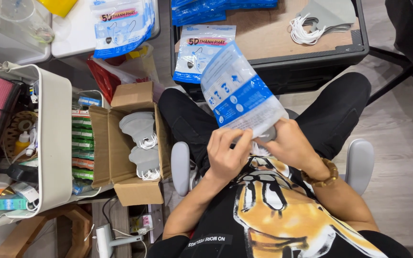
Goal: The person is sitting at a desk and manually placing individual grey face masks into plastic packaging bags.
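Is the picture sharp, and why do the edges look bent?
Head view: even indoor light with soft shadows; the blue-and-white plastic pouch in both hands is sharp, with slight glare; the left hand and right hand show little blur; the wide lens bows the white bin at the edge.

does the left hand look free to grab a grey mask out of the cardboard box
Probably not right now: the left hand is holding the blue and clear bag. The open cardboard box sits close on that side, grey masks uncovered.

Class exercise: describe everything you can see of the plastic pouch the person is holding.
The plastic pouch is a flat, glossy bag, clear and white with a blue band and small printed pictures. It tilts up and away from the person, over their lap. The left hand and right hand hold its near, open end, where a grey mask pokes out.
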